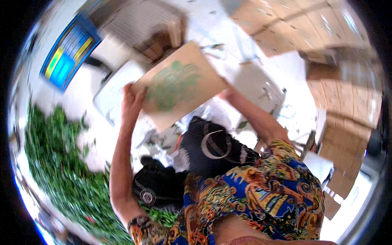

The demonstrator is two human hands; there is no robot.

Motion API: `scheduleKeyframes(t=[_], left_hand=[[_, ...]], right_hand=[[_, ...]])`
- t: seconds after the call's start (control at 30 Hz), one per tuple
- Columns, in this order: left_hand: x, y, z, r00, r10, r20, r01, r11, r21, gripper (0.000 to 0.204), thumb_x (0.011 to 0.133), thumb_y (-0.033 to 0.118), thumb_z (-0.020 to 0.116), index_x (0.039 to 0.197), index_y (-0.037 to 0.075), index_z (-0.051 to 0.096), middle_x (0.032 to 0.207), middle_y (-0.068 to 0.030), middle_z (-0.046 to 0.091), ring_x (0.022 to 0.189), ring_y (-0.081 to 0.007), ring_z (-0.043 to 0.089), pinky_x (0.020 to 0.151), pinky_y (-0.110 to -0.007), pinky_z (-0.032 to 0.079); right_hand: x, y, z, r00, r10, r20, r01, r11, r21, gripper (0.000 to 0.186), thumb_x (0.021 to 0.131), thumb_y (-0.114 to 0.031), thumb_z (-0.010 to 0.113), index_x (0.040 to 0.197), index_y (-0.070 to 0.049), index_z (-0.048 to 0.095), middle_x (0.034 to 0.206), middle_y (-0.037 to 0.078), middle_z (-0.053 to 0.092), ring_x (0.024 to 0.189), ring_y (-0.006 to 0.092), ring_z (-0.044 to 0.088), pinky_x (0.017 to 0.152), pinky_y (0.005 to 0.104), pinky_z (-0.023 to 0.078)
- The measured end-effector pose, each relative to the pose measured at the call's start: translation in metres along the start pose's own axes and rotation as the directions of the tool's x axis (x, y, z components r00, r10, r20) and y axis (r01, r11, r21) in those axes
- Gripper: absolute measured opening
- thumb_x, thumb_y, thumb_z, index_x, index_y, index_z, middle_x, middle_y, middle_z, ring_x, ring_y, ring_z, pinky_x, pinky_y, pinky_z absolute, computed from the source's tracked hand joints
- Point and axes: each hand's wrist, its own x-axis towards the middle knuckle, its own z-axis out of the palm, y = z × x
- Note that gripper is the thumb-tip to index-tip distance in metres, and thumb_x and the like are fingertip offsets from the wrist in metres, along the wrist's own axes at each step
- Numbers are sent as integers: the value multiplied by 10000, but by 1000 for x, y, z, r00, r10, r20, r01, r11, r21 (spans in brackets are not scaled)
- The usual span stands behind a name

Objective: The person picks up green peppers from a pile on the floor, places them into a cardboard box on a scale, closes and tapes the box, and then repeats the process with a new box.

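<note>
A brown cardboard box (179, 87) with a green leafy print on its face is held up tilted in front of me. My left hand (133, 100) grips its left edge, thumb on the near face and fingers partly hidden behind. At its right edge, my right hand (226, 90) is closed on the cardboard, most of its fingers out of sight behind the box. Motion blurs the picture somewhat. Below the box are my legs in black trousers (204, 143), with loose leaves and white wrapping around them.
Green leafy stems (69, 163) lie heaped on the left. Stacked cardboard boxes (343, 98) line the right, and more boxes (286, 20) stand at the far right. A brown carton stack (139, 20) and a blue-and-yellow panel (71, 53) are at the far left.
</note>
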Motion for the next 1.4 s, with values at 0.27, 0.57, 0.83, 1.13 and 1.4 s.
scheduleKeyframes(t=[0.27,0.57,0.83,1.13,1.4], left_hand=[[7,46,54,971,-137,194,132,990,43,677,857,227,753,1380,32,370,1175,-233,627,1025,-302,647,872,-395,533],[56,103,192,968,-54,247,113,966,-233,762,812,166,785,1419,78,334,1211,-206,602,1027,-262,650,783,-346,587],[93,81,291,873,-189,449,323,914,-244,990,840,43,746,1564,147,79,1539,-152,279,1269,-347,503,938,-474,548],[117,66,318,934,11,358,238,727,-644,1092,812,29,680,1565,59,-111,1501,-162,324,1302,-290,428,1091,-387,376],[156,90,332,901,123,416,191,748,-636,1050,856,11,625,1586,152,-116,1601,-141,172,1368,-328,389,1076,-405,384]], right_hand=[[-13,-21,-74,887,55,-459,32,983,180,608,1039,-510,418,1396,-25,504,1313,131,627,1203,271,604,1025,434,484],[-13,-139,-124,750,-238,-617,420,892,167,875,909,-765,414,1357,-23,535,1349,154,599,1265,291,553,1092,439,427],[40,-68,-142,486,-370,-792,-54,892,-450,740,881,-213,764,1456,-152,303,1342,75,501,1248,239,517,1060,416,455],[77,-75,-166,669,-385,-636,335,920,-204,934,849,-5,736,1511,-185,102,1363,127,470,1259,264,504,1003,417,516],[122,-113,-177,614,-384,-690,266,923,-278,953,873,16,698,1528,-242,56,1386,136,456,1262,266,503,989,428,520]])
